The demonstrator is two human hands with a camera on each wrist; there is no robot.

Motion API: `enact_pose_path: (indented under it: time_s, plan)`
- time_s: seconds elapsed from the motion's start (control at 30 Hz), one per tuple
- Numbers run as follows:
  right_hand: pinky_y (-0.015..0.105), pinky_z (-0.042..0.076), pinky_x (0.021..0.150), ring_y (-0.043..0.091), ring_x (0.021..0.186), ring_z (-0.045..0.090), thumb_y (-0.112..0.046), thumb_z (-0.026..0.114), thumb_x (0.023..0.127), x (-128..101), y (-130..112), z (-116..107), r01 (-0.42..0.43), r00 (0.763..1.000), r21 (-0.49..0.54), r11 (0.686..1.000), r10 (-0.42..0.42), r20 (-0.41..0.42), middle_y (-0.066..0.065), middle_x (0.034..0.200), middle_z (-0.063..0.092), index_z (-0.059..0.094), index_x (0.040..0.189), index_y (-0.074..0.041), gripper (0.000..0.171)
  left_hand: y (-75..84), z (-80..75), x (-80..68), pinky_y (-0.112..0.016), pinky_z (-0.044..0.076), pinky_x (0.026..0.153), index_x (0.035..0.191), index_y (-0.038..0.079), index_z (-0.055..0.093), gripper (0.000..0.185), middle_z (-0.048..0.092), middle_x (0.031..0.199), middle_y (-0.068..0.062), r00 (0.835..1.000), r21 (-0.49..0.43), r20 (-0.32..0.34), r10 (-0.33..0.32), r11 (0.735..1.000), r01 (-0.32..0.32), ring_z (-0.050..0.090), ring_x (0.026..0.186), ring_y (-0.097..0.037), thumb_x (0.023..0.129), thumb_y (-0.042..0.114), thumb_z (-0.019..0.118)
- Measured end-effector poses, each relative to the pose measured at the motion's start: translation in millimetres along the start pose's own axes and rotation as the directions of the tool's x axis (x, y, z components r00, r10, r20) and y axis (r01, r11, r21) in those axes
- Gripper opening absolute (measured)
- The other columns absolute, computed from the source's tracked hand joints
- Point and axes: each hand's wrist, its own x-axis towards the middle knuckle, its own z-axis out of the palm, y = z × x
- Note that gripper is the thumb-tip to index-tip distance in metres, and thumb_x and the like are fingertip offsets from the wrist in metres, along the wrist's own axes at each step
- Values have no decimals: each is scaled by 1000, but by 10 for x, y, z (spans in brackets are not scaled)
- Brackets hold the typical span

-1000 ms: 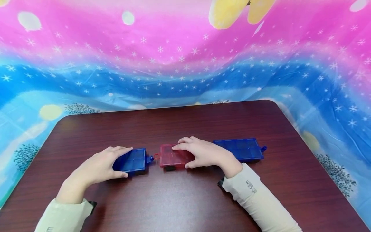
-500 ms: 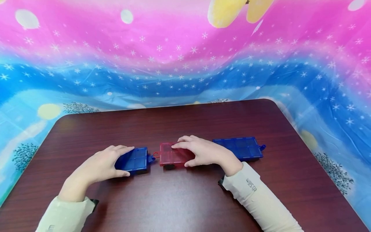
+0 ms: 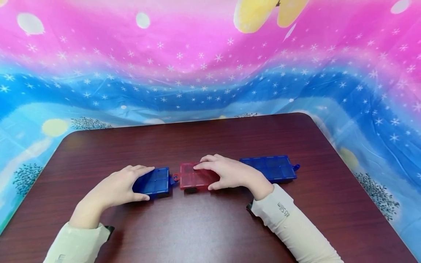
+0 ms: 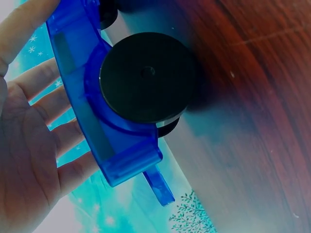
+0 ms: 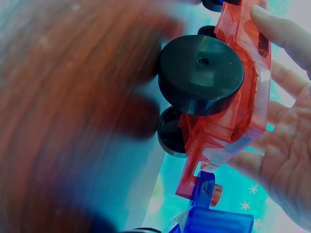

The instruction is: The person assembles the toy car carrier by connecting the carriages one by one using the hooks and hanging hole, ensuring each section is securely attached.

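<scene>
My left hand (image 3: 146, 183) grips a small blue wheeled cart (image 3: 158, 181) on the dark wooden table (image 3: 210, 142), fingers on top and thumb on its near side. My right hand (image 3: 203, 177) holds a red wheeled cart (image 3: 189, 179) in the same way. The blue cart's hook (image 3: 171, 179) meets the ring on the red cart's left end. In the left wrist view the blue cart (image 4: 92, 116) shows a black wheel (image 4: 146, 75), with fingers (image 4: 43, 111) behind it. In the right wrist view the red cart (image 5: 243, 111) has a blue hook (image 5: 205, 189) at its coupling.
A longer blue cart (image 3: 273, 167) stands on the table behind my right wrist, its hook pointing right. A pink and blue star-patterned cloth (image 3: 210, 73) hangs behind and around the table. The table's rounded far corners lie left and right.
My left hand has slid the small blue cart a little to the right, closing the gap between its hook and the red cart's ring. The right hand and red cart barely moved.
</scene>
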Motion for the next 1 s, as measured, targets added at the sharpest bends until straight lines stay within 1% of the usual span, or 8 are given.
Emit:
enact_pose_path:
  time_s: [0.2,0.7,0.9,0.93,1.0]
  plan:
    - [35,48,88,15,121,41,-35,74,77,6,-6,4,-5,1000,4,1000,5,-1,-4,140,40,43,137,-32,68,-6,11,7,-51,47,87,137,18,46,80,52,131,-7,1000,1,-1,-2,1000,2,52,114,-28,69,50,75]
    - [40,46,92,15,123,41,-38,74,75,0,-26,24,-27,1000,-51,998,26,-3,-5,140,40,43,137,-34,69,3,26,-3,-52,47,87,137,20,45,82,51,132,-7,1000,2,-4,-17,1000,17,51,115,-28,68,51,76]
    - [52,32,105,19,125,41,-39,73,77,-45,-10,15,-2,1000,-68,998,1,-18,-2,141,41,44,137,-30,68,22,25,-17,-53,46,88,138,20,44,82,50,134,-8,1000,7,-9,-18,1000,18,49,118,-29,68,50,76]
    - [53,29,107,19,126,41,-39,72,77,-57,-4,12,0,1000,-70,998,-1,-20,-2,141,41,44,137,-30,67,22,25,-21,-53,46,88,138,20,44,82,50,134,-8,1000,6,-9,-19,1000,19,49,118,-30,69,50,76]
    - [50,30,107,19,125,41,-39,71,78,-85,12,4,2,1000,-79,997,-4,-25,-2,141,41,45,137,-29,66,20,24,-30,-54,45,88,139,20,44,82,49,135,-8,1000,6,-11,-19,1000,19,48,119,-30,69,50,76]
